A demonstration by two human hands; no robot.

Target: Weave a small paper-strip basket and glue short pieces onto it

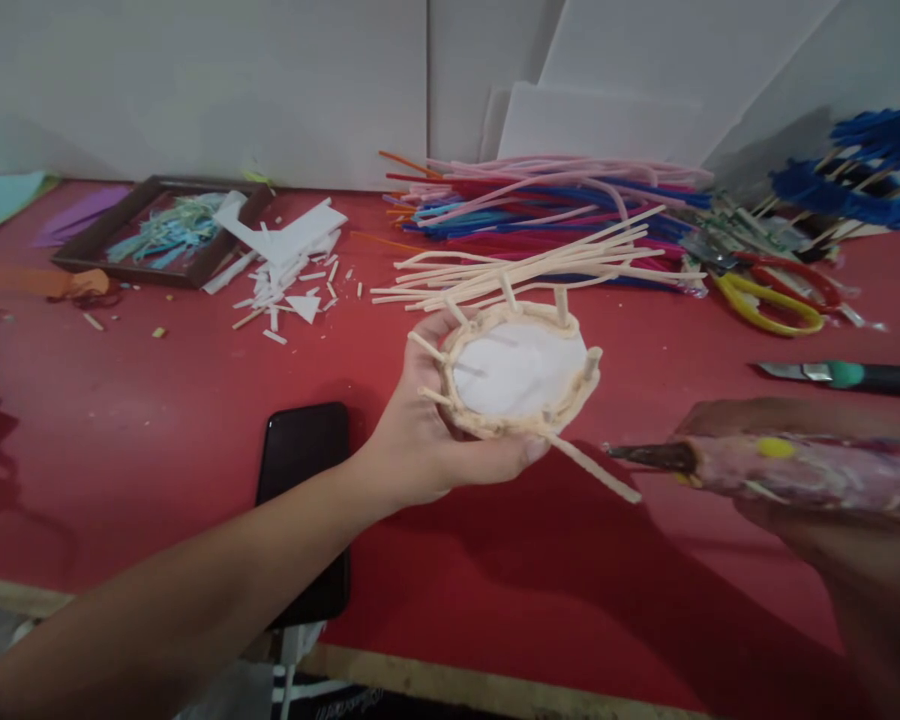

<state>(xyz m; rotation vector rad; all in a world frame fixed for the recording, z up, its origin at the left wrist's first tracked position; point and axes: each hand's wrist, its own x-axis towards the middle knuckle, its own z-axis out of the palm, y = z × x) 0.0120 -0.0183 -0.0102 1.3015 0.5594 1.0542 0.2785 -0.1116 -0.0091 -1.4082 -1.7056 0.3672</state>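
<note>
My left hand (427,440) grips a small round basket base (521,365), a white disc edged with cream pipe cleaner. Several short cream stakes stand up around its rim, and one loose pipe-cleaner end (596,470) sticks out toward the lower right. In my right hand (765,520) is a pink, worn hot glue gun (810,475) with a yellow dot on its side. Its dark nozzle points left, close to the loose end but apart from it. The fingers of my right hand are partly hidden behind the glue gun.
Cream pipe cleaners (525,265) lie before a pile of coloured ones (540,195). At right are yellow-handled scissors (769,305) and a craft knife (847,376). A black phone (304,450) lies under my left forearm. White scraps (285,260) and a brown frame (82,250) sit back left.
</note>
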